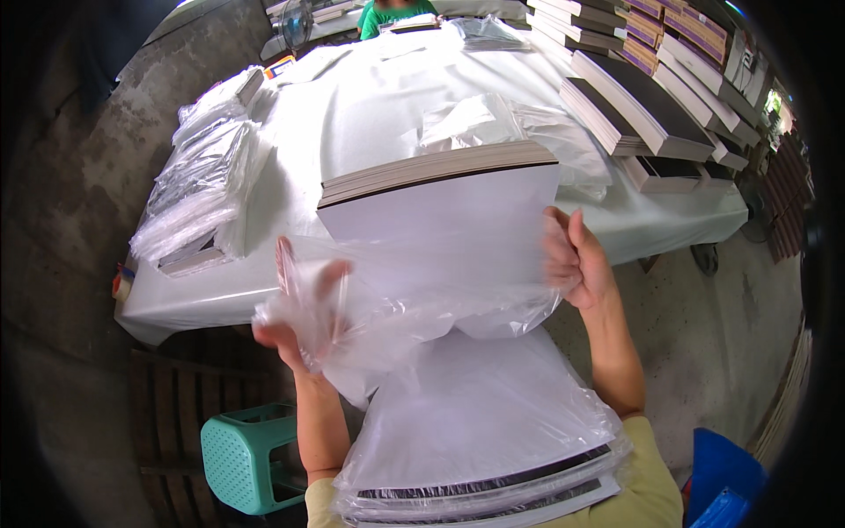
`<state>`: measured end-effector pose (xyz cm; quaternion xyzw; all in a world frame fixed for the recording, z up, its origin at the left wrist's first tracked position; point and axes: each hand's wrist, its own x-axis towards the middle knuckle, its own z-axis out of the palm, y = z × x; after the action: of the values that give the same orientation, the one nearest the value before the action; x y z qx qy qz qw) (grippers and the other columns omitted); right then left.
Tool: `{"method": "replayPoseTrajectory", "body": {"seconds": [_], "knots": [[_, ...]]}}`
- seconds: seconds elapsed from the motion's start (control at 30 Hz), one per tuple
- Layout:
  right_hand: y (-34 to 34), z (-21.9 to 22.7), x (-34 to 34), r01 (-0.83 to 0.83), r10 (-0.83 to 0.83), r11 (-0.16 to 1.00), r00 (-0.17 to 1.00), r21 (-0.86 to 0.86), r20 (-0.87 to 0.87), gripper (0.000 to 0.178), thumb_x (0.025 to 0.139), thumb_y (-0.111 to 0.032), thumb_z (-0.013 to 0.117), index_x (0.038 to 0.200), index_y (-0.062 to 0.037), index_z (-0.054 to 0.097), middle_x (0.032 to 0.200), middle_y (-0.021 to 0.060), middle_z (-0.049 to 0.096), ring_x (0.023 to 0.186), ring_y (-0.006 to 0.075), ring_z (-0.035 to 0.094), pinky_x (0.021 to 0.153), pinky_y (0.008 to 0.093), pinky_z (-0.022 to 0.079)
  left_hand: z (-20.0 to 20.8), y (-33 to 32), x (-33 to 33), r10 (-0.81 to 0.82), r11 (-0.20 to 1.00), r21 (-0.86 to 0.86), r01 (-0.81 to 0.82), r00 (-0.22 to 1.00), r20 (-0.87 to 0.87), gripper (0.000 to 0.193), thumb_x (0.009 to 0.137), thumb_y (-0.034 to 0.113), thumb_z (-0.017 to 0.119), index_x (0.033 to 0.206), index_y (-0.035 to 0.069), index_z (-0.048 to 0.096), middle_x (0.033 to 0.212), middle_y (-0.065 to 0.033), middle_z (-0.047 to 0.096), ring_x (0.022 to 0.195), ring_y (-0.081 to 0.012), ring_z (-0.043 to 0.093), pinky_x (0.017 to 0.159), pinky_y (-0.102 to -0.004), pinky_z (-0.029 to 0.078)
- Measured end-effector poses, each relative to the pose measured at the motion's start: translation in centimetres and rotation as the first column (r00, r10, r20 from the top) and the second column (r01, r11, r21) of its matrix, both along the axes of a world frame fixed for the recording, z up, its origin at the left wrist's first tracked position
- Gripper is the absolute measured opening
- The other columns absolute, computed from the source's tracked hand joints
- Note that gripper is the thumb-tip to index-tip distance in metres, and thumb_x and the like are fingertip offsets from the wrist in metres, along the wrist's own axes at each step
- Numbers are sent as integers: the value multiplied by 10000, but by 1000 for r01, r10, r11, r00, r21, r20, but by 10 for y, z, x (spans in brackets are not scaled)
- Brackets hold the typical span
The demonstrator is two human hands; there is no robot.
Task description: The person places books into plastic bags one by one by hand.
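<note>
Head view. Item: book stack (440, 198), between your hands, lower end inside clear bag (414, 308). Left hand (295, 321) pinches bag mouth; right hand (576, 260) grips its far edge. Step, as judged: sleeving. Next calls for drawing bag fully over stack.

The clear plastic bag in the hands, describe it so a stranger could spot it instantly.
Start at the white-covered table. At its near edge, the left hand and right hand hold the clear plastic bag around a white-covered stack of books. Unlike the bagged bundles lying left, it's held open.
</note>
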<state>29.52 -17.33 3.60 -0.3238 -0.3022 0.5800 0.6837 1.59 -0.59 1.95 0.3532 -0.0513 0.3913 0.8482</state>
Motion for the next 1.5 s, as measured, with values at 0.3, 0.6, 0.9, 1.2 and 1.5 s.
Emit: {"method": "replayPoseTrajectory", "body": {"seconds": [0.3, 0.6, 0.9, 1.2, 1.5], "knots": [[-6, -3, -4, -179, 307, 779, 944, 601, -117, 490, 630, -353, 739, 975, -61, 550, 642, 33, 504, 587, 67, 485, 512, 217, 389, -25, 16, 6, -248, 504, 614, 607, 783, -571, 514, 728, 287, 646, 1129, 39, 442, 995, -101, 543, 761, -187, 525, 671, -310, 421], [-8, -7, -10, -284, 321, 795, 947, 536, 26, 638, 606, -286, 780, 1127, -36, 509, 831, 105, 622, 695, 95, 546, 600, 244, 426, -55, -26, -18, -97, 923, 328, 203, 945, -313, 301, 787, 246, 586, 955, -3, 562, 909, -114, 595, 797, -237, 572, 711, -329, 451], [-14, 19, -15, -332, 399, 801, 916, 498, -32, 822, 583, -250, 796, 1248, -32, 364, 663, 61, 598, 498, 94, 506, 477, 211, 393, -73, 25, -4, -22, 968, 252, -19, 987, 159, 747, 759, 448, 577, 1295, 29, 268, 1084, -174, 515, 893, -249, 560, 757, -318, 454], [-16, 4, 3, 514, -437, 840, 449, 175, 779, 555, 581, 173, 548, 1091, -41, 499, 584, -26, 366, 516, 81, 348, 458, 231, 325, 2, 7, 2, 703, 595, 802, -52, 518, -487, 447, 595, 23, 716, 1002, 32, 529, 757, -20, 535, 721, -154, 532, 684, -265, 437], [32, 18, -1, 551, -664, 318, -452, 772, 596, 511, 543, 228, 536, 963, -53, 610, 732, 64, 447, 611, 160, 473, 489, 283, 421, 13, 20, 55, 926, -375, 883, -281, -78, 369, 485, 594, -118, 624, 1039, 66, 570, 903, -101, 523, 831, -245, 525, 628, -312, 452]]}}
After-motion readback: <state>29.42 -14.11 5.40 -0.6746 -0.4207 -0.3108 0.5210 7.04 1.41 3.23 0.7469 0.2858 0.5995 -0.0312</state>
